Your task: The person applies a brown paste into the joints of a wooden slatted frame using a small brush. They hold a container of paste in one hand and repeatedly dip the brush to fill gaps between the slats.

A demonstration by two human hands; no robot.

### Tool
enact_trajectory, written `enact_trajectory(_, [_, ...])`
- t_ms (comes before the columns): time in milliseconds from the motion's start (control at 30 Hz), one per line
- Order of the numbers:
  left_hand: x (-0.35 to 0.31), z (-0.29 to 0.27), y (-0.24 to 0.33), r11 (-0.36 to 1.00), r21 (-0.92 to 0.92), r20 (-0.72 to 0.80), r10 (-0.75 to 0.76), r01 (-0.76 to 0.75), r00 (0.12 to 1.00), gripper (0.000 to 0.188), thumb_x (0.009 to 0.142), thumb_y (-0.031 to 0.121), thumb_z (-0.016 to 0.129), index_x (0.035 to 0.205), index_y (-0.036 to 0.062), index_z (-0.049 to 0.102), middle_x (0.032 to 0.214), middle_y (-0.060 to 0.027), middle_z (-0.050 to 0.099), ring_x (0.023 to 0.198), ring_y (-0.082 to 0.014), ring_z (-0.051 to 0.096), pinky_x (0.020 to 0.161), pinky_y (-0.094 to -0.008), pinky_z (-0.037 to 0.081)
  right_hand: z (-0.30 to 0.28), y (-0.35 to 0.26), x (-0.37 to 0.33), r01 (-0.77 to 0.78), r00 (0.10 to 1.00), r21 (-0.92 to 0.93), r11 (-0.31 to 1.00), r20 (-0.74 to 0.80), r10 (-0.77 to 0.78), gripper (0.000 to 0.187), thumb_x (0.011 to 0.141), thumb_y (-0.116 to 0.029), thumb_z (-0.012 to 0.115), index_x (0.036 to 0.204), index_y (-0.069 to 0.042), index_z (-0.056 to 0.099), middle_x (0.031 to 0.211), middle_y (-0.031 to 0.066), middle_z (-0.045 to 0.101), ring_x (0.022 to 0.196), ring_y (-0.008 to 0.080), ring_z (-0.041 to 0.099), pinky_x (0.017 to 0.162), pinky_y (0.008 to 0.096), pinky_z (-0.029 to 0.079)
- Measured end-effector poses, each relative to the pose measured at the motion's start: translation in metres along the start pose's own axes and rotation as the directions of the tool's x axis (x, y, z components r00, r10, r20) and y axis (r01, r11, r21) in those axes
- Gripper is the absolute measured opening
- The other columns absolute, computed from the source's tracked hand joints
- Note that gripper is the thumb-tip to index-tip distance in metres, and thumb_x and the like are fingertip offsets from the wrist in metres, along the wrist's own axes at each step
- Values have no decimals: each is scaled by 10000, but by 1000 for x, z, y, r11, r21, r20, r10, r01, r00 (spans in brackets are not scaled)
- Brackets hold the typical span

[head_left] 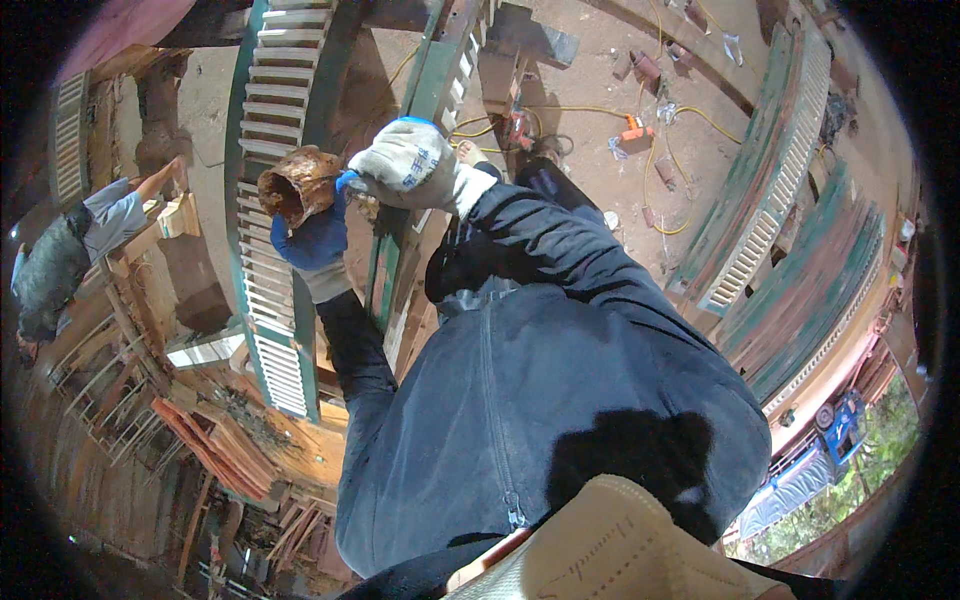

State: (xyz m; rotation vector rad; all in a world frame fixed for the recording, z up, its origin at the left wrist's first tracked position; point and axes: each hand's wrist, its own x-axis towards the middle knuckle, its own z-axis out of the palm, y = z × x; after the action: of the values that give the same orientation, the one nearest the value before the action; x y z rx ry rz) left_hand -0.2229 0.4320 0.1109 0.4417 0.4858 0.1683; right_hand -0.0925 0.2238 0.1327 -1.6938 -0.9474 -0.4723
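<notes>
A brown, crusted container [312, 172] with a dark open mouth is tilted above a slatted green wooden frame. My left hand [315, 238], in a blue-coated glove, grips it from below. Close beside it on the right is my right hand [408, 165], in a whitish glove with blue fingertips and dark print. Its fingers are curled near the container's side, and whatever they hold is hidden. Below me runs the green frame [270, 120] with many pale slats, and a second green slatted piece [432, 85] lies just right of it.
Another person [70, 255] bends at the left among timber pieces. Yellow cords [690, 215] and an orange tool [635, 130] lie on the dirt floor. More green slatted frames [765, 190] are stacked at right. Reddish boards [215, 450] lie at lower left.
</notes>
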Motion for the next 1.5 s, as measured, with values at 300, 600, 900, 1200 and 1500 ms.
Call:
enact_trajectory(300, [54,33,-30,996,-60,-20,-60,59,998,763,785,363,712,1453,110,444,1491,-177,427,1374,-403,392,1140,-627,323,-47,11,23,-563,774,541,625,79,628,79,985,-94,584,1011,-34,628,821,71,688,749,166,666,689,327,539])
enact_trajectory(600, [119,106,-54,983,-124,80,-125,134,989,748,821,349,702,1471,115,413,1499,-165,419,1366,-402,411,1121,-632,356,-219,149,81,-720,584,601,346,256,770,118,1023,-118,537,1124,-58,528,960,86,682,829,142,672,742,297,565])
enact_trajectory(900, [162,164,-78,1000,19,5,3,-3,1000,747,816,390,686,1464,127,424,1498,-163,419,1383,-376,394,1139,-622,327,-257,218,118,-595,748,-78,800,312,586,245,1035,-200,503,1267,-142,559,939,82,667,772,172,633,723,321,513])
enact_trajectory(1200, [192,183,-108,988,-53,96,-137,143,986,754,805,387,700,1462,151,417,1486,-137,437,1383,-388,393,1143,-625,320,-235,236,125,134,843,-480,867,515,154,360,883,-152,651,1228,-252,638,812,35,559,702,243,584,617,384,445])
enact_trajectory(1500, [193,182,-119,951,-138,175,-253,278,952,743,824,383,680,1476,148,410,1503,-129,429,1399,-364,385,1144,-604,337,-246,243,131,207,749,-468,859,640,168,232,871,-126,653,1081,-226,654,799,56,574,695,265,592,616,393,445])
